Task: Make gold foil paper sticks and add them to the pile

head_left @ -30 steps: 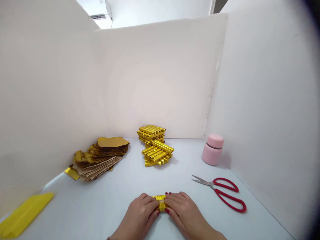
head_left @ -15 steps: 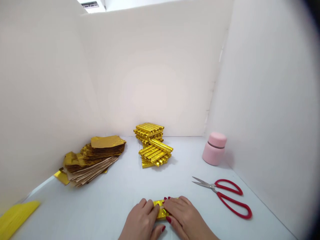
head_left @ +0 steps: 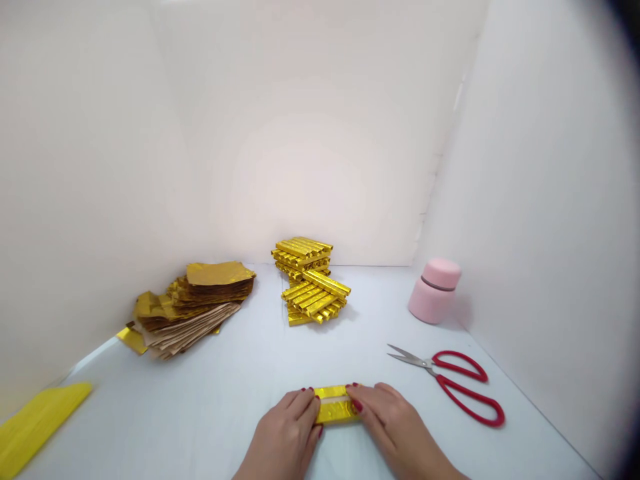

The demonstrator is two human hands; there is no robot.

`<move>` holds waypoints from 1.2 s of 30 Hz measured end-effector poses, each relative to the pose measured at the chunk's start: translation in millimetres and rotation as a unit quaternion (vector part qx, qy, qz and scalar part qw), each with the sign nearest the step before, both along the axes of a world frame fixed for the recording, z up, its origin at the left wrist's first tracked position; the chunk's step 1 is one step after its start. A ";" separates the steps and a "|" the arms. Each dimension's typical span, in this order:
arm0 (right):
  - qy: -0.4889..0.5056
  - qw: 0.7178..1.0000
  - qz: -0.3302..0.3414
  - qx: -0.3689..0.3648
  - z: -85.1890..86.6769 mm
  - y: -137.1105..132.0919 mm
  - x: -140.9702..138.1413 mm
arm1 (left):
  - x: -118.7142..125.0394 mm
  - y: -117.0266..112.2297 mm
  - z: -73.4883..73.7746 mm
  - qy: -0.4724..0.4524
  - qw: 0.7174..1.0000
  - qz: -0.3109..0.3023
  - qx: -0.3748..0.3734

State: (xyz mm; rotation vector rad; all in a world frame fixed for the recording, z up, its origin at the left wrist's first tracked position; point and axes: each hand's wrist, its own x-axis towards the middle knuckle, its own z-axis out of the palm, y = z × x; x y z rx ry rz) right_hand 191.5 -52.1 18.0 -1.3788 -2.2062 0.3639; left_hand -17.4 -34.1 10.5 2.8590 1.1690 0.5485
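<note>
A small folded gold foil strip (head_left: 334,405) lies on the white table near the front edge. My left hand (head_left: 291,433) pinches its left end and my right hand (head_left: 395,427) pinches its right end, fingers pressed down on it. The middle of the strip shows between the two hands, with a pale seam along it. Farther back stand stacks of finished folded gold strips (head_left: 310,280), and to the left lies a pile of flat gold foil sheets (head_left: 195,307).
Red-handled scissors (head_left: 450,383) lie to the right of my hands. A pink lidded jar (head_left: 434,291) stands at the back right. A yellow sheet (head_left: 35,420) sits at the front left corner. White partition walls (head_left: 540,200) enclose the table on three sides.
My hands have slid apart along the gold strip, so more of its middle shows now. The view has tilted slightly downward.
</note>
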 end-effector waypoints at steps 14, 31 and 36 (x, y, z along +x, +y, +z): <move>0.104 0.991 -0.060 -0.067 -3.8 -2.6 9.0 | -27.2 -1.0 -3.2 -0.162 0.983 0.057 -0.067; 0.036 0.998 -0.041 -0.014 -8.5 -1.7 7.9 | -18.1 -2.0 0.3 -0.023 0.999 0.012 0.022; 0.008 1.000 0.013 0.010 -0.7 2.3 6.0 | -15.9 2.2 -10.4 -0.020 0.999 0.035 0.021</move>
